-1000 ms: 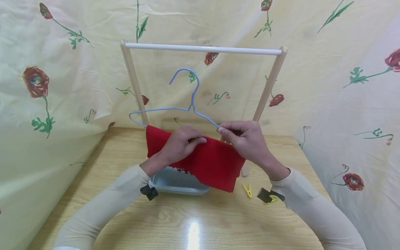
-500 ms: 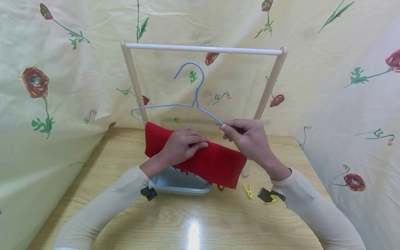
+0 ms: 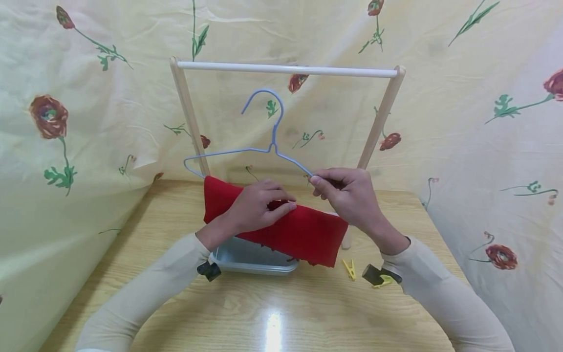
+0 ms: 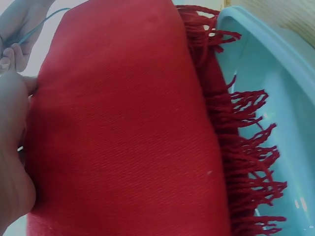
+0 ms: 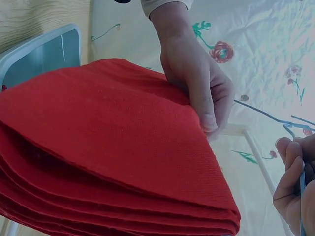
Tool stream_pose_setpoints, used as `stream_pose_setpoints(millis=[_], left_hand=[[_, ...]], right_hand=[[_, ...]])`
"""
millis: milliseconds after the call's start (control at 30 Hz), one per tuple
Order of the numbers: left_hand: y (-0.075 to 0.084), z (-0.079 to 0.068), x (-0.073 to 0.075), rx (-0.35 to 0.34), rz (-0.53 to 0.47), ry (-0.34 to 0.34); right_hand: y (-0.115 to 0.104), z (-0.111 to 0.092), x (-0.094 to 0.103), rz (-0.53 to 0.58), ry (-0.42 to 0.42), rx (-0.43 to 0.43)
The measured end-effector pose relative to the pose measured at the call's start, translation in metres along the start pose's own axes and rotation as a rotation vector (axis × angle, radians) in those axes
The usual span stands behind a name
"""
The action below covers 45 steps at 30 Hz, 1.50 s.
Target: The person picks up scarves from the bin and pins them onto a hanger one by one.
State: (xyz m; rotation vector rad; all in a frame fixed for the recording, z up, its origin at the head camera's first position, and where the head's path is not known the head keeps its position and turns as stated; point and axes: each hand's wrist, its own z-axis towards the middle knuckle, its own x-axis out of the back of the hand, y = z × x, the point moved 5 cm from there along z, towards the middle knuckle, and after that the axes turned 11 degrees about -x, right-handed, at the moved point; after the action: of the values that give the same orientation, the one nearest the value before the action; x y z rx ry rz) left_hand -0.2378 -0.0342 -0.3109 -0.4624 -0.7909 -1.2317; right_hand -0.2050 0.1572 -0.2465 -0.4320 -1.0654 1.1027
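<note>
A folded red scarf (image 3: 308, 230) with fringed ends hangs slanted over the lower part of a blue wire hanger (image 3: 274, 134), hiding the bottom bar. My left hand (image 3: 257, 208) holds the scarf at its top edge, thumb in front, with a small gap between thumb and forefinger. In the right wrist view the left thumb lies flat along the scarf (image 5: 118, 128), whose several layers show at the near edge. My right hand (image 3: 349, 193) pinches the hanger's right shoulder between thumb and forefinger. The left wrist view shows the fringe (image 4: 251, 147) dangling beside a tub.
Below the scarf stands a grey-blue plastic tub (image 3: 255, 268). Two yellow clothespins (image 3: 349, 269) lie on the wooden table (image 3: 228, 313), one partly behind the right wrist's camera. A rack with a white rod (image 3: 286, 69) and wooden posts rises behind. Flowered cloth surrounds the table.
The hanger has risen slightly and shifted right, then dipped a little. The scarf's lower right corner has moved right. My left thumb and forefinger have spread somewhat apart at the scarf's edge.
</note>
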Motion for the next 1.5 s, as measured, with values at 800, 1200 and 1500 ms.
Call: stream_pose_setpoints(millis=[800, 1200, 1500], left_hand=[[0.004, 0.006, -0.002, 0.095, -0.149, -0.159], [0.000, 0.008, 0.010, 0.101, -0.070, 0.281], [-0.003, 0.013, 0.008, 0.213, 0.044, 0.239]], right_hand=[[-0.003, 0.000, -0.002, -0.001, -0.039, 0.031], [-0.003, -0.005, -0.008, 0.033, -0.100, 0.024], [-0.010, -0.009, -0.009, 0.036, -0.124, 0.053]])
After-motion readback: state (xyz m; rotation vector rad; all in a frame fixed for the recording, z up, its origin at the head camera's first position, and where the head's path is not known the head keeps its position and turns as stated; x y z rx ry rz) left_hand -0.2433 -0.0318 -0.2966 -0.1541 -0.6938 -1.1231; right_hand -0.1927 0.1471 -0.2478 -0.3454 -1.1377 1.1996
